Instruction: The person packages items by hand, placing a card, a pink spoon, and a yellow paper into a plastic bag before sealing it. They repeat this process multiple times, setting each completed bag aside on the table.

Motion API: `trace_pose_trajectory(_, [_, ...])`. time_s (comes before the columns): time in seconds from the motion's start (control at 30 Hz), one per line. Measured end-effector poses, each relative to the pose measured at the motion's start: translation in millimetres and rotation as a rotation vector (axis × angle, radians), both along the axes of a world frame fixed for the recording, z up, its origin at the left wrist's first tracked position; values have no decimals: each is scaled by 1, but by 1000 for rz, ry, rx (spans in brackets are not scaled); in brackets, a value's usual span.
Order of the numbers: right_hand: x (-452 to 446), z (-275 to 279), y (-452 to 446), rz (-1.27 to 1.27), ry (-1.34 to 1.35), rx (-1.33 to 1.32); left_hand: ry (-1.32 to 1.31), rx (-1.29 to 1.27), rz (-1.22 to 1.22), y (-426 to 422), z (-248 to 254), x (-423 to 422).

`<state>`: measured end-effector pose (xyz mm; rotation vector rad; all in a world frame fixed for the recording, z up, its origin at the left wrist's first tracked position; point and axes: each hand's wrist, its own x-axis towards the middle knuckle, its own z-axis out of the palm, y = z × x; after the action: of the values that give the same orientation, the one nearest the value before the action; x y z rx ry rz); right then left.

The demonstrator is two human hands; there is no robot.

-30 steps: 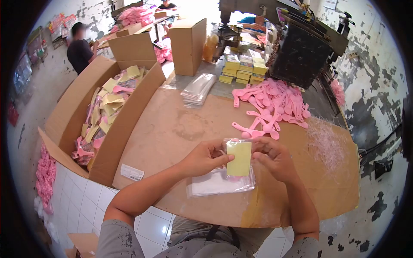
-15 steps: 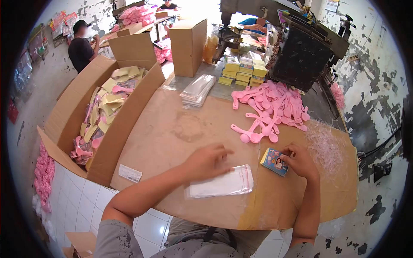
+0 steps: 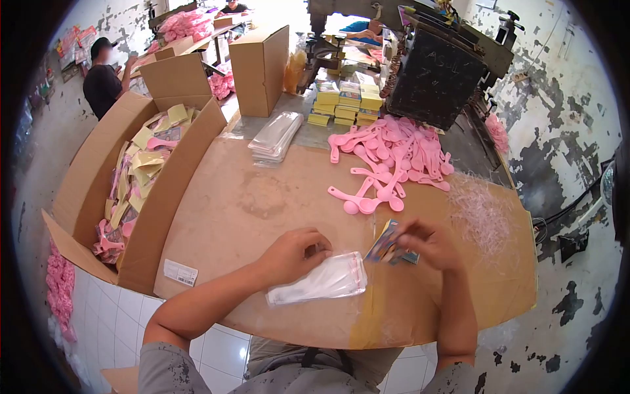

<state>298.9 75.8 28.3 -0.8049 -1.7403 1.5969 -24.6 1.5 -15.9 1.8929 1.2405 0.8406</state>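
Flat in front of me lies a stack of clear plastic bags (image 3: pixel 318 284). My left hand (image 3: pixel 295 255) is at its upper edge, fingers curled and closed together at the top bag's rim. Just right of the bags, my right hand (image 3: pixel 433 245) pinches a printed card (image 3: pixel 382 240), tilted up from the table. Part of the card is hidden behind the fingers. More of the small blue printed cards (image 3: pixel 410 257) show under that hand. Beyond both hands lies a heap of pink measuring spoons (image 3: pixel 394 157).
A large cardboard box (image 3: pixel 172 190) at left holds packed spoons and cards. Behind are more clear bags (image 3: pixel 275 136), stacked card bundles (image 3: pixel 348 102), an upright carton (image 3: pixel 259 73) and a black machine (image 3: pixel 426 79). Plastic strands (image 3: pixel 482 213) lie right. A person (image 3: pixel 102 85) stands far left.
My left hand has come down to the bags' upper edge. My right hand has lifted and tilted a card from the small stack toward the left. The whole view has shifted slightly.
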Motion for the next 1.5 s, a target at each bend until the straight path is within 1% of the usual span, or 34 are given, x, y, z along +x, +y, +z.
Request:
trace_pose_trajectory(0.07, [-24, -8, -7, 187, -209, 282, -111, -113, 54, 0, -1, -1])
trace_pose_trajectory(0.13, [-48, -13, -21, 232, -334, 340, -253, -190, 112, 6, -15, -4])
trace_pose_trajectory(0.17, [-53, -13, -25, 256, -397, 366, -365, -178, 128, 9, -19, -5])
trace_pose_trajectory(0.23, [-51, -8, -26, 238, -398, 386, -589, -150, 162, 15, -17, -8])
trace_pose_trajectory(0.27, [-49, -7, -25, 230, -399, 396, -668, -201, 140, 16, -14, -11])
trace_pose_trajectory(0.33, [-40, -10, -20, 139, -307, 330, -824, -305, 102, 14, 4, -17])
trace_pose_trajectory(0.37, [-39, -13, -18, 96, -259, 294, -811, -314, 91, 13, 9, -18])
trace_pose_trajectory(0.47, [-49, -18, -17, -190, -71, 167, -767, -323, 56, 9, 15, -15])
trace_pose_trajectory(0.57, [-55, -23, -17, -318, 171, 213, -714, -307, 15, 7, 12, -8])
trace_pose_trajectory(0.67, [-54, -22, -19, -323, 171, 213, -687, -314, 9, 3, 11, -1])
trace_pose_trajectory(0.73, [-48, -21, -17, -233, -35, 403, -706, -323, -2, 0, 9, 3])
trace_pose_trajectory(0.77, [-46, -20, -16, -186, -138, 496, -661, -309, -20, -1, 10, 4])
trace_pose_trajectory(0.87, [-53, -8, -21, -59, -280, 694, -496, -255, -73, -7, 15, 7])
trace_pose_trajectory(0.93, [-67, -1, -35, -117, -257, 613, -342, -200, -108, -10, 15, 9])
trace_pose_trajectory(0.97, [-73, -1, -40, -146, -246, 574, -348, -201, -120, -11, 14, 11])
trace_pose_trajectory(1.07, [-81, -17, -42, -245, 125, 171, -370, -224, -114, -11, 12, 12])
trace_pose_trajectory(1.13, [-78, -29, -38, -318, 154, 190, -388, -270, -63, -11, 13, 11])
trace_pose_trajectory(1.17, [-76, -31, -36, -352, 167, 199, -465, -250, -52, -9, 11, 11])
trace_pose_trajectory(1.23, [-72, -24, -35, -266, -45, 337, -619, -209, -29, -7, 8, 11])
trace_pose_trajectory(1.27, [-71, -22, -35, -225, -150, 405, -589, -245, -24, -8, 10, 9])
trace_pose_trajectory(1.33, [-71, -22, -26, -45, -147, 534, -527, -313, -20, -10, 17, 6])
trace_pose_trajectory(1.37, [-74, -20, -19, 49, -146, 601, -518, -276, -10, -9, 15, 5])
trace_pose_trajectory(1.43, [-81, -11, -2, -87, -262, 553, -502, -206, 12, -6, 9, 6])
trace_pose_trajectory(1.47, [-85, -7, 6, -158, -319, 526, -534, -246, 17, -6, 7, 5])
trace_pose_trajectory(1.5, [-87, -8, 19, -169, -427, 660, -565, -288, 20, -4, 8, 3])
